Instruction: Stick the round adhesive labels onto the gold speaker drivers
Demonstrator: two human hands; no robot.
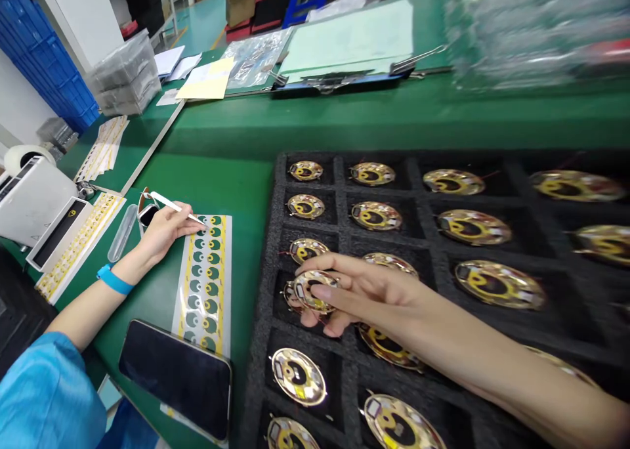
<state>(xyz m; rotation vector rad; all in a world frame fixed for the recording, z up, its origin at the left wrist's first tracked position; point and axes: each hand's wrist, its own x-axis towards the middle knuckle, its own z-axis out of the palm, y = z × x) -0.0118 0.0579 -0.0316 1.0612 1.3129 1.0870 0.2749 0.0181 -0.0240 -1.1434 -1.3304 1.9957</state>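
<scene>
We have the right hand (pixel 367 298) over the black foam tray (pixel 256 396), its thumb and fingers closed in a narrow pinch on the edge of a gold disc (pixel 317 290), which sits above the fourth cell down in the tray's leftmost column, as we read it from the top of the frame. Another disc lies partly beneath it, and the palm and wrist cover more of them, so we cannot make out how those sit. The cells seem meant to keep the discs apart, so that their faces and fine wires do not rub. At left of centre, the left hand (pixel 165 229) grips a white stylus (pixel 170 203) narrowly, as one holds a pen, its tip at the top of a sheet of green and yellow labels (pixel 207 304); we take the sheet to lie there within easy reach of that tip. A black phone (pixel 174 380) lies just below the sheet, and a white label printer (pixel 34 199) stands at far left, on the green bench mat (pixel 211 186). At upper right, a clear stack (pixel 536 29) is too blurred for us to identify, and the tray runs past the right and bottom edges.
</scene>
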